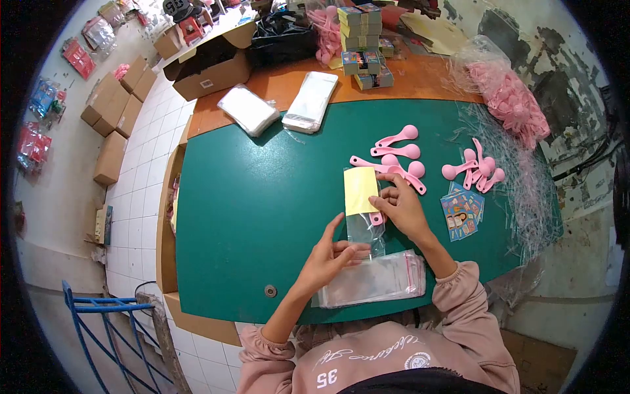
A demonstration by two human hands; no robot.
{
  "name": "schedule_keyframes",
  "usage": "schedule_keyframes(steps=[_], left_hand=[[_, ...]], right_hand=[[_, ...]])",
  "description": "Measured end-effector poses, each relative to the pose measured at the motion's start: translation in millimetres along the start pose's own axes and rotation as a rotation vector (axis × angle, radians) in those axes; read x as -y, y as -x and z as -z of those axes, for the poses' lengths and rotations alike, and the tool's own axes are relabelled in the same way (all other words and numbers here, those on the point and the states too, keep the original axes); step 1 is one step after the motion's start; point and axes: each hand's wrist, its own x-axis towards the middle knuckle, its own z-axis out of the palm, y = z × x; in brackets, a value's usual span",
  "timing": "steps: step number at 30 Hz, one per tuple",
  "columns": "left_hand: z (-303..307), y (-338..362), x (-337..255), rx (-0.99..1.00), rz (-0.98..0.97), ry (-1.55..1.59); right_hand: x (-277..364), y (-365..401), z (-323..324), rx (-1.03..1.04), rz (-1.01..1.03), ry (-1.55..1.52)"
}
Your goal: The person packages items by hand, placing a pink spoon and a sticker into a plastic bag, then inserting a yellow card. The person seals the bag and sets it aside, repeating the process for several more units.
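Observation:
My right hand (401,209) pinches a yellow card (361,190) by its right edge. The card lies over the upper part of a clear plastic bag (362,231). Below the card pokes the holed handle end of a pink measuring spoon (376,218); the rest of that spoon is hidden. My left hand (331,253) is at the bag's lower left, fingers apart, some of them overlapping the plastic. Close to my body lies a stack of clear bags (374,281). Several pink spoons (400,151) lie just beyond my right hand.
More pink spoons (474,167) and blue printed cards (462,213) lie on the right. Two bag stacks (248,110) (311,102), an open carton (213,72) and bundled cards (361,39) line the far side. A bulging bag of pink spoons (508,98) sits at far right.

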Motion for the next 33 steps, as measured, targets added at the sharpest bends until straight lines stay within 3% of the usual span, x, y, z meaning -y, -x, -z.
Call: schedule_keyframes(steps=[3,5,9,11,18,27,30,33], left_hand=[[0.3,-0.4,-0.3,-0.005,-0.01,-0.021],[-0.8,1.9,-3.6,-0.023,-0.013,-0.023],[-3.1,7.6,-13.1,-0.038,0.034,0.075],[-2.7,9.6,-14.4,-0.022,0.044,0.09],[-8.1,16.3,-15.6,-0.032,0.054,0.051],[-4.4,9.2,-18.8,-0.056,0.035,0.084],[0.6,2.5,-8.1,-0.055,-0.033,0.0],[1.3,1.0,-11.4,-0.09,-0.071,0.002]], right_hand=[[9.8,6.4,0.9,0.037,-0.062,0.183],[13.2,18.0,-0.9,-0.144,0.389,0.733],[38.0,44.4,-7.5,0.081,0.434,0.704],[39.2,54.6,-12.9,0.332,0.426,0.628],[31.8,56.8,-19.8,0.379,0.478,0.737],[23.3,57.5,-28.0,0.319,0.739,0.924],[24.4,55.0,-26.2,0.339,0.779,0.838],[37.7,51.1,-5.6,0.514,0.64,0.594]])
